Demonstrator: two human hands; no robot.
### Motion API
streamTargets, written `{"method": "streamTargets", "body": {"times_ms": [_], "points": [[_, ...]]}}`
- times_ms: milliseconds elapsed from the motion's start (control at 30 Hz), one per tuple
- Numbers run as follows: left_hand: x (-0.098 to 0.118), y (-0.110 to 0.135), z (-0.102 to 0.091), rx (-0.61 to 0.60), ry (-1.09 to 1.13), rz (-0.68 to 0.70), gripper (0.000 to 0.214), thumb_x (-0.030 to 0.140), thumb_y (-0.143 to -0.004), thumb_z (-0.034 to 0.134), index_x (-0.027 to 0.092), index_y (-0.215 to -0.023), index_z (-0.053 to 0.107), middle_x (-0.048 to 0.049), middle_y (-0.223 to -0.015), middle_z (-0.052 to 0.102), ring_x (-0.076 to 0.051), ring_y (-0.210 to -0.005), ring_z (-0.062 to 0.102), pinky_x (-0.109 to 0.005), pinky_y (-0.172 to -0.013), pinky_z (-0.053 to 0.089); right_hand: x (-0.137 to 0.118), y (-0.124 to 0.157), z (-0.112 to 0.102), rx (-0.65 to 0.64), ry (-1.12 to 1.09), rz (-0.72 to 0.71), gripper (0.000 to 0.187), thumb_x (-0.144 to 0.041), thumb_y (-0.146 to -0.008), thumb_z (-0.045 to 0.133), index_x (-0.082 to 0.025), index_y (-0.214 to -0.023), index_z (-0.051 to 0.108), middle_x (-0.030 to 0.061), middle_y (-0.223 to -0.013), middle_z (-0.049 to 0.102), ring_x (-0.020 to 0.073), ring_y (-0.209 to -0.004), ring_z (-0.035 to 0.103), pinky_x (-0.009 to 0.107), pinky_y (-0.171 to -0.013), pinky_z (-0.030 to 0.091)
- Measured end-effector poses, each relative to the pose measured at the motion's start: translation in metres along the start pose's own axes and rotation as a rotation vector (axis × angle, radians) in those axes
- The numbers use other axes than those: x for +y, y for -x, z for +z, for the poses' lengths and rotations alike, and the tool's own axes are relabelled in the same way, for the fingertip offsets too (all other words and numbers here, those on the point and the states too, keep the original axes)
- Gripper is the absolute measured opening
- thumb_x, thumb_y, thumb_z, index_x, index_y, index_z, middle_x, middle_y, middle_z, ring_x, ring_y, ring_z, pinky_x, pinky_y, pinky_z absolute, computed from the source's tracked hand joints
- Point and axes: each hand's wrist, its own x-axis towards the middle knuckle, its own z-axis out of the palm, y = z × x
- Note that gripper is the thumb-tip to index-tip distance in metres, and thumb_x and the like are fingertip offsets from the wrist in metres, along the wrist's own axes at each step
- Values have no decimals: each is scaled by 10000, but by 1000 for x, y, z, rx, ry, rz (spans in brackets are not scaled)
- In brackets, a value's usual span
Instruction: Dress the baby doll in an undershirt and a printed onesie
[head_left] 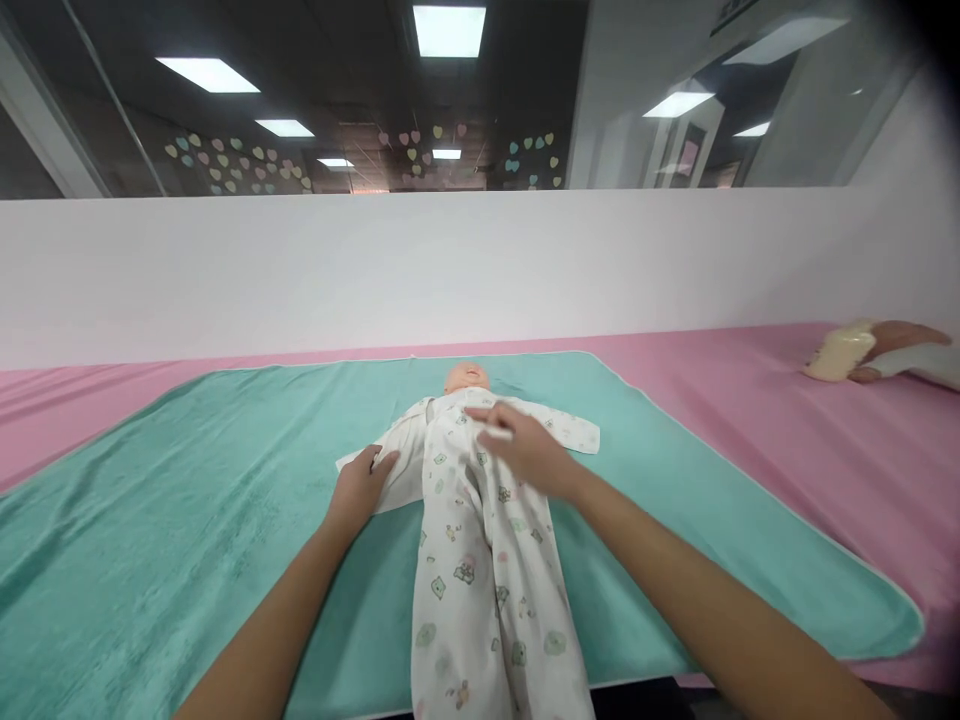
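A baby doll [466, 377] lies face up, its head at the far end. Over its body is a white baby outfit [457, 570] printed with small green and brown animals, its long legs stretching toward me. A printed sleeve [579, 432] lies spread on the right; plain white cloth is folded out on the left. My left hand [361, 487] is closed on the edge of that white cloth, thumb on top. Above the doll's chest is my right hand [529, 448], slightly blurred, index finger stretched out and thumb apart. Whether its fingers touch the cloth I cannot tell.
Beneath the doll a teal blanket [225, 500] covers a pink sheet [735, 420]. At the far right lies a cream-coloured bottle [840, 352] beside another doll [904, 345], partly visible. A low white wall [412, 270] with glass above it borders the back.
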Motion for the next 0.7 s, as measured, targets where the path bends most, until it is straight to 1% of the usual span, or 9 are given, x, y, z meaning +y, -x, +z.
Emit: {"method": "streamTargets", "body": {"times_ms": [67, 133, 233, 300, 367, 467, 600, 633, 700], "points": [[1, 0, -1, -22, 55, 8, 424, 575, -827, 369, 195, -808, 556, -34, -782, 614, -213, -758, 556, -290, -682, 397, 7, 28, 11, -54, 228, -147, 71, -235, -853, 462, -216, -786, 475, 62, -1272, 517, 228, -1139, 478, 409, -869, 427], [2, 0, -2, -12, 125, -2, 423, 582, -812, 398, 193, -773, 560, -18, -773, 609, -202, -755, 546, -284, -687, 397, 23, 51, 15, 58, 374, -247, 44, -188, -842, 479, -215, -869, 499, 85, -1277, 495, 232, -1177, 439, 427, -926, 394], [8, 4, -1, 17, 249, -49, 411, 583, -784, 451, 187, -710, 533, 7, -689, 557, -171, -674, 506, -259, -609, 378, 46, 66, 12, 224, 453, -234, 109, -168, -813, 521, -207, -913, 500, 82, -1041, 552, 213, -982, 504, 370, -823, 429], [15, 10, 0, 18, 334, -81, 416, 589, -769, 476, 186, -667, 488, 27, -617, 484, -142, -600, 454, -241, -543, 344, 54, 66, 8, 231, 484, -198, 61, -159, -818, 505, -204, -858, 495, 48, -885, 537, 188, -835, 500, 322, -721, 420], [29, 15, -1, 41, 388, -106, 415, 588, -753, 505, 187, -655, 455, 40, -588, 428, -122, -559, 410, -233, -512, 320, 58, 62, 5, 237, 517, -162, 38, -167, -830, 490, -202, -820, 480, 32, -826, 516, 176, -773, 478, 301, -677, 391], [64, 20, -5, 82, 364, -92, 393, 557, -743, 540, 192, -653, 429, 47, -592, 397, -106, -542, 368, -225, -503, 304, 58, 59, 3, 260, 550, -104, 80, -200, -822, 520, -204, -774, 456, 21, -791, 506, 172, -747, 461, 288, -649, 357], [128, 29, -7, 86, 236, 60, 322, 510, -789, 496, 196, -717, 485, 35, -643, 472, -115, -576, 416, -222, -523, 313, 59, 60, 3, 209, 532, -133, 124, -198, -859, 464, -203, -737, 446, 24, -787, 511, 166, -743, 461, 279, -638, 339], [142, 33, -6, 67, 187, 98, 303, 496, -790, 496, 199, -735, 505, 28, -657, 504, -123, -587, 438, -225, -524, 313, 60, 61, 2, 212, 518, -155, 132, -190, -869, 437, -201, -738, 445, 29, -794, 512, 167, -746, 459, 281, -641, 339], [160, 45, -1, -98, 76, 189, 267, 455, -787, 502, 203, -701, 517, 22, -617, 517, -130, -558, 438, -232, -500, 287, 60, 62, 0, 197, 473, -221, 142, -162, -856, 416, -199, -720, 428, 31, -774, 501, 166, -740, 450, 283, -645, 337]]}}
